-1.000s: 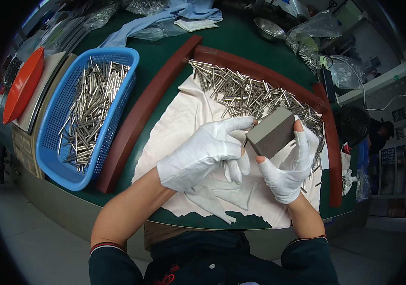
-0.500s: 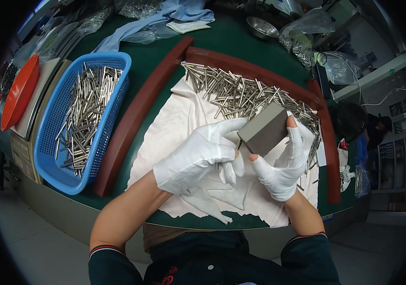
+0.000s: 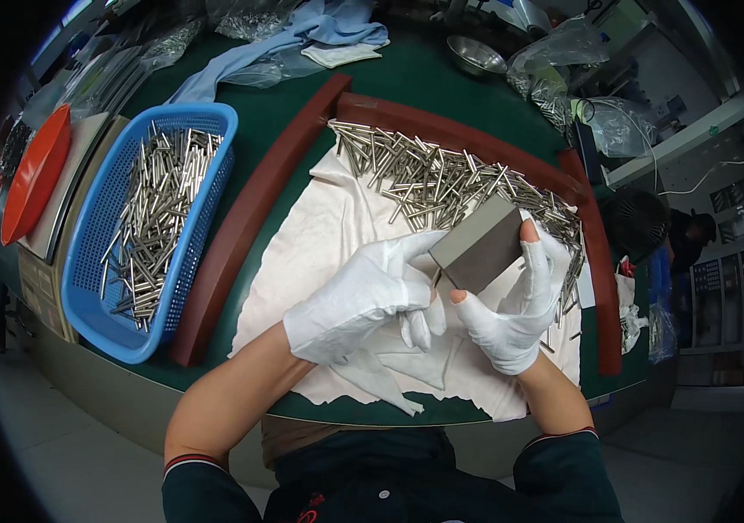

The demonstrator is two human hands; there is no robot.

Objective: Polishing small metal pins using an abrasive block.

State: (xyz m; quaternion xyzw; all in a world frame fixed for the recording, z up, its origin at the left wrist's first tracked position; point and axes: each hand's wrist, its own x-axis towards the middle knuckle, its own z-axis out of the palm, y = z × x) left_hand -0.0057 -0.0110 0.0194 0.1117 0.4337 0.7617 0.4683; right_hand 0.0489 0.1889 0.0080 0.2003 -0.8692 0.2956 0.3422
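My right hand (image 3: 511, 327), in a white glove with bare thumb and finger tips, grips a grey-brown rectangular block (image 3: 483, 246) between thumb and fingers. To its left is my gloved left hand (image 3: 363, 292), fingers curled, with the index finger reaching to the block's left edge. The end of a thin metal pin (image 3: 437, 277) sticks out of its grip close beneath the block; the rest of the pin is hidden. Both hands are above a pale cloth (image 3: 294, 253). Beyond them lies a heap of loose metal pins (image 3: 442, 179).
Red-brown bars (image 3: 246, 213) frame the cloth on the left, far and right sides. At left stands a blue perforated basket (image 3: 189, 288) of pins, beside an orange-red tray (image 3: 37, 174). Blue cloth (image 3: 254, 52), a metal bowl (image 3: 476, 54) and plastic bags (image 3: 564, 52) lie farther back.
Both hands and the block keep nearly the same pose, with only a slight shift of the block and right hand to the left. The view has tilted a little.
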